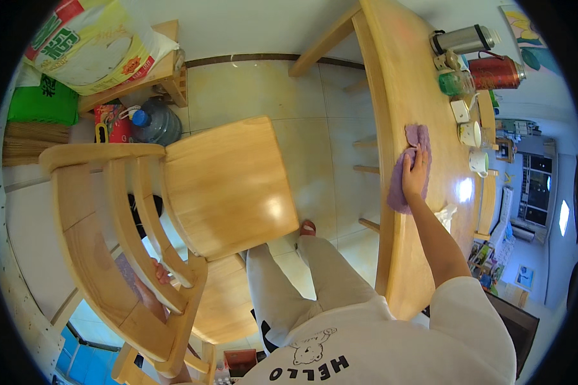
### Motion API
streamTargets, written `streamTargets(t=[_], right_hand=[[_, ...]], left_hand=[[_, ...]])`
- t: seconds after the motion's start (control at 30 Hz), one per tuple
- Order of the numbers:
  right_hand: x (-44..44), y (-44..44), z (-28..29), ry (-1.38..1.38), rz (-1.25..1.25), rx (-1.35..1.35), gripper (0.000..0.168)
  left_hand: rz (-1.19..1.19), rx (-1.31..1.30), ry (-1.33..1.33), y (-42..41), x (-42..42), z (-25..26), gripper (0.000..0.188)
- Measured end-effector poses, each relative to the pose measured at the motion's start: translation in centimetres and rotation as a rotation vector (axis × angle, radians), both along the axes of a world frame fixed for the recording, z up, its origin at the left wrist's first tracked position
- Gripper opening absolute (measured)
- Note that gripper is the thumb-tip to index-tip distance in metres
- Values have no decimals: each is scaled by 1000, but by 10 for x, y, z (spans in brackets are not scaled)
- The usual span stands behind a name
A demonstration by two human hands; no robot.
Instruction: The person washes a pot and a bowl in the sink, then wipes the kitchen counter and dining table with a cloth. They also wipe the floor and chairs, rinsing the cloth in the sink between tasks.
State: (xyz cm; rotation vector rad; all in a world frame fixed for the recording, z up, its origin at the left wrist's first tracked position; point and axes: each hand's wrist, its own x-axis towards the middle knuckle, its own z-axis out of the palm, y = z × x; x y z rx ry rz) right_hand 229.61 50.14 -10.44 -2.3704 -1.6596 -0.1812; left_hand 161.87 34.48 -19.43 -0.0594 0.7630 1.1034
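My right hand (416,175) lies on a bunched purple cloth (399,192) on the wooden table, its fingers pressed over the cloth near the table's long edge. To the left stands a wooden chair, its seat (231,187) between me and the table's far end. Behind the slats of its backrest (89,240) my left hand (150,288) shows in part, fingers curled near a slat. A second purple cloth (127,275) shows beside it through the gap, apparently held in that hand; the slats hide much of both. A crumpled white tissue (445,216) lies near my right forearm.
Along the table's far side (404,67) stand a steel flask (465,39), a red thermos (496,72), a green glass jar (455,83) and several cups. At upper left, a large water bottle (156,122) stands below a wooden stool with a big bag (96,48). Another chair seat (224,303) is near my legs.
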Motion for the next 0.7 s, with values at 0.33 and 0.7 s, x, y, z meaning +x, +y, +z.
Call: streamTargets(t=[0.33,0.7], right_hand=[[8,-47,2,98,-32,21,44],[34,57,-11,-25,-390,-20,60]], left_hand=[[-20,-283,425,11,7,48,48],[-12,-572,1604,14,-82,79,39]])
